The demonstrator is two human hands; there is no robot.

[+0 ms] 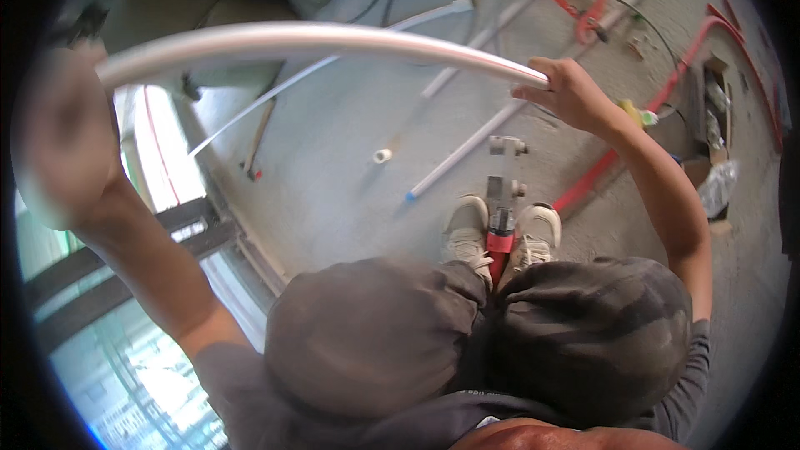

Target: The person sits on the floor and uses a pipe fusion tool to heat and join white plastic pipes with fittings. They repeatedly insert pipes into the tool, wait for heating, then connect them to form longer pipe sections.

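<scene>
A long white plastic pipe (333, 36) is held up across the view in front of me; it looks bowed. My left hand (67, 133), smeared by motion, is closed on its left end at the far left. At the other end, my right hand (567, 93) has its fingers wrapped round the pipe. Between my shoes (467, 229) stands a red-handled pipe welding tool (502, 217) with a flat metal plate and small round sockets. Just beyond it on the floor lies a short white pipe fitting (382, 156).
White pipes, one with a blue end (411, 197), lie on the concrete floor. A red pipe cutter (587, 17) is at the far right. A red hose (683, 62) and a box (717, 108) are to the right. At left is a window frame (200, 225); sacks (167, 17) lie beyond.
</scene>
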